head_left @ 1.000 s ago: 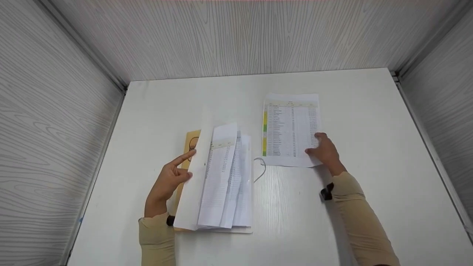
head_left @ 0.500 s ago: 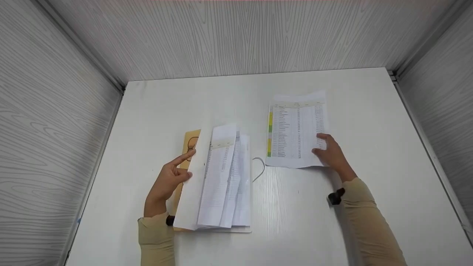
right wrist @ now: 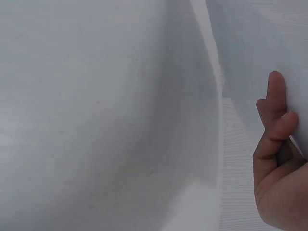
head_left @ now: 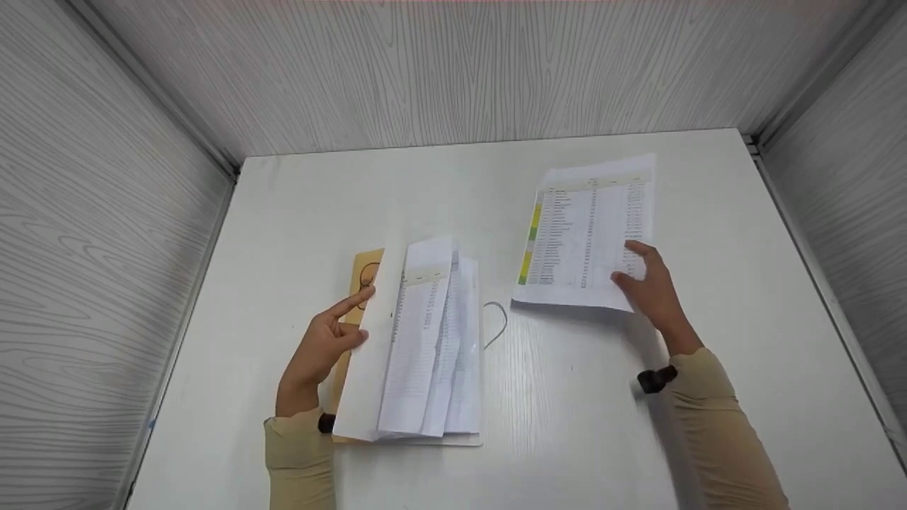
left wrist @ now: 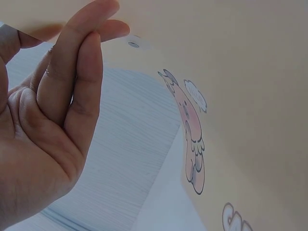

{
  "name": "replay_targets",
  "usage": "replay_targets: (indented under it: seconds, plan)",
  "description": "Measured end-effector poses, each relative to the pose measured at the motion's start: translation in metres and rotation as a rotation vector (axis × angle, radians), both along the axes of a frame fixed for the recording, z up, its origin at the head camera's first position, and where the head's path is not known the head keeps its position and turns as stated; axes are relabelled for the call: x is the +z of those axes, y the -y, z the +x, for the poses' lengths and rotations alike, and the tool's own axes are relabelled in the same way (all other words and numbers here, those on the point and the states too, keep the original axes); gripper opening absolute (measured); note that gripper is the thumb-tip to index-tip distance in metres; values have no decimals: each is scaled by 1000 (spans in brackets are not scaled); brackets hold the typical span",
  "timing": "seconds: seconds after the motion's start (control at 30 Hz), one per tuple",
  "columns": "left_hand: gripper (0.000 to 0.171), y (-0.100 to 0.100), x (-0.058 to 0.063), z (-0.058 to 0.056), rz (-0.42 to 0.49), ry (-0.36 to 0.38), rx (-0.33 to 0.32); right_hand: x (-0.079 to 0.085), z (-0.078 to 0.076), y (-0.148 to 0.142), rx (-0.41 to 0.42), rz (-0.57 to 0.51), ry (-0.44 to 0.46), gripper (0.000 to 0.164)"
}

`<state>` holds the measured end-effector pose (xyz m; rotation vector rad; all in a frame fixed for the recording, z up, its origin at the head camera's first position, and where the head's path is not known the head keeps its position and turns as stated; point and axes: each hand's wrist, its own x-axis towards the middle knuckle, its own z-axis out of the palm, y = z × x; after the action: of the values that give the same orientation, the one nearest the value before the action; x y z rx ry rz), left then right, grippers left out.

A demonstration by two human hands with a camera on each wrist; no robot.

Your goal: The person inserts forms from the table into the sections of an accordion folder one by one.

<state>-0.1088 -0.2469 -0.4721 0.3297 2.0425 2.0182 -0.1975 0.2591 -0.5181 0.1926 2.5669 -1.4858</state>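
Note:
On the left of the table in the head view lies a yellow folder [head_left: 367,261], a pale flap [head_left: 368,368] raised on its left side. My left hand [head_left: 317,354] pinches that flap between thumb and fingers. Cartoon figures [left wrist: 193,139] show on its outer side in the left wrist view. Several printed pages [head_left: 418,340] stand fanned inside the folder. To the right, my right hand [head_left: 653,287] grips the right edge of a printed sheet [head_left: 577,234] with a table and yellow-green bars. The sheet tilts up, its lower edge casting a shadow.
A thin grey curved cord [head_left: 502,319] sticks out from the folder's right side. The white table [head_left: 553,425] is bounded by grey wood-grain panels [head_left: 453,71] at the back and both sides.
My right hand has moved right and slightly away from me with the printed sheet, which has tilted and lifted. My left hand and the folder have stayed in place.

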Motion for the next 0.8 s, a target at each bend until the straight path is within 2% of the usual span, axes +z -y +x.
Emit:
replay_targets:
  seconds: [0.3, 0.63, 0.8]
  plan:
    - [63, -1, -1, 1, -3, 3, -5, 26, 14, 20, -37, -98, -3, 65]
    - [65, -3, 1, 1, 23, 16, -18, 46, 30, 45, 36, -185, -28, 68]
    - [64, -4, 2, 1, -12, 15, -6, 50, 40, 59, 88, -181, -16, 68]
